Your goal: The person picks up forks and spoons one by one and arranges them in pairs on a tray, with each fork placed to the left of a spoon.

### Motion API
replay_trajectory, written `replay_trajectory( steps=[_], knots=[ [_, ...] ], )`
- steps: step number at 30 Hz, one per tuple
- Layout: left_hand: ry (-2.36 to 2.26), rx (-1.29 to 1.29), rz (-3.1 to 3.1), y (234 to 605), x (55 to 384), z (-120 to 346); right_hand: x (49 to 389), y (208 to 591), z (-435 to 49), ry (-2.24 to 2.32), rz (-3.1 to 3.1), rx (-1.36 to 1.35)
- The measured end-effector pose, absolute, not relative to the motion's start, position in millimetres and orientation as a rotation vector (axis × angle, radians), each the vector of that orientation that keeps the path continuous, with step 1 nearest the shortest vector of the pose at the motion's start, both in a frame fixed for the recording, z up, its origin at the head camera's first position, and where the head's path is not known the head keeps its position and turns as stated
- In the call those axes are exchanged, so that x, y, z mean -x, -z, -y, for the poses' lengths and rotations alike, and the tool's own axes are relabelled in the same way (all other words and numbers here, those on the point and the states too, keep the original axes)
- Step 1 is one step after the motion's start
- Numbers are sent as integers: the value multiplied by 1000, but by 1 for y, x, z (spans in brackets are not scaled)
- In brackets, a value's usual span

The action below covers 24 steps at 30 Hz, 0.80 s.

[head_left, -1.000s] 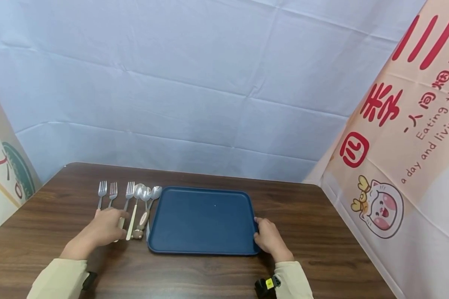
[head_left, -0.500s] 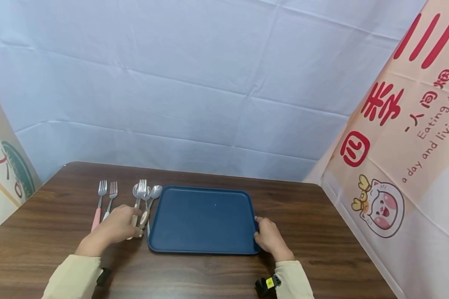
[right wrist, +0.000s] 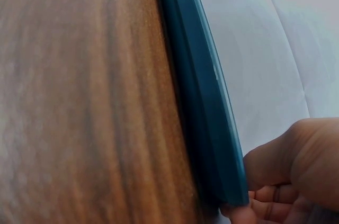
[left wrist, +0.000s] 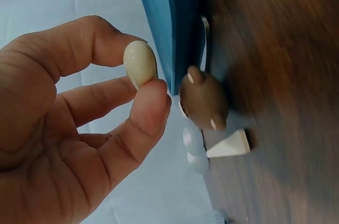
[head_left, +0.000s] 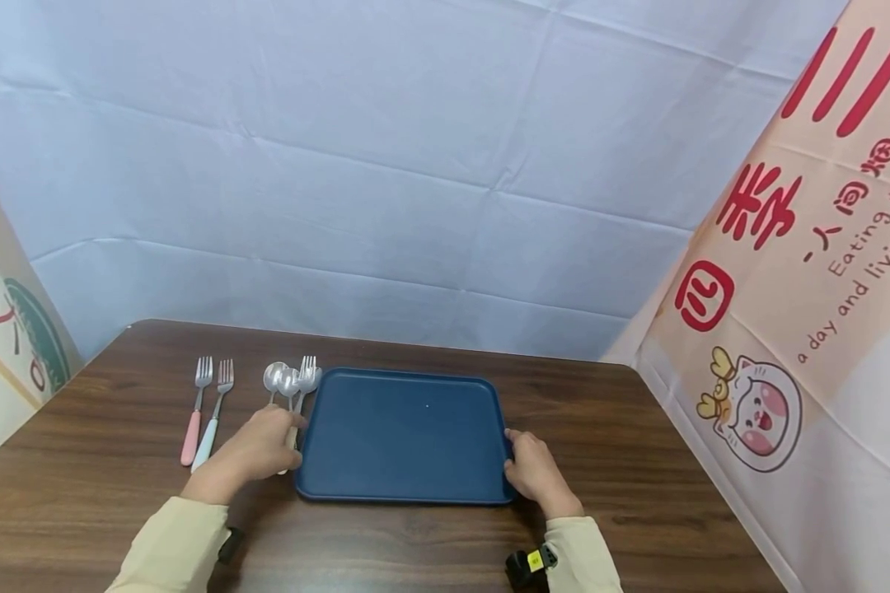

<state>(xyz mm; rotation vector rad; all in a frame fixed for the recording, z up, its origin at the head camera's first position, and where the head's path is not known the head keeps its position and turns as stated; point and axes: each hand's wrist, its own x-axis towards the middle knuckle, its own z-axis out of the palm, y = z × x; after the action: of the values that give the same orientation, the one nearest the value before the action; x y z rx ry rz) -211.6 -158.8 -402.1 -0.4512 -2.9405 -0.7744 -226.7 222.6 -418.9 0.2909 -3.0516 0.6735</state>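
Observation:
My left hand pinches the cream handle of a fork between thumb and fingers. That fork is held above the spoons, close to the left edge of a blue tray. Beneath and beside it lie a spoon and another spoon; a third is mostly covered by the fork. One handle with a brown bear-shaped end shows in the left wrist view, beside a cream handle tip. At the tray's right side, my right hand grips the rim with the thumb on top and fingers below.
A pink-handled fork and a light-blue-handled fork lie on the left of the wooden table. Behind the table hangs a pale cloth. A printed banner hangs at the right.
My left hand has carried the cream-handled fork rightward from beside the other forks, across the spoons towards the tray. The right hand and the tray have stayed in place.

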Motion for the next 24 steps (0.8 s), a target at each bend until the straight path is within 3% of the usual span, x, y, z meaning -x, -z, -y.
replay_trajectory(
  steps=[24],
  knots=[
    [775,481,2978,402,212,134,228,420,-224,-658,3041,-307]
  ],
)
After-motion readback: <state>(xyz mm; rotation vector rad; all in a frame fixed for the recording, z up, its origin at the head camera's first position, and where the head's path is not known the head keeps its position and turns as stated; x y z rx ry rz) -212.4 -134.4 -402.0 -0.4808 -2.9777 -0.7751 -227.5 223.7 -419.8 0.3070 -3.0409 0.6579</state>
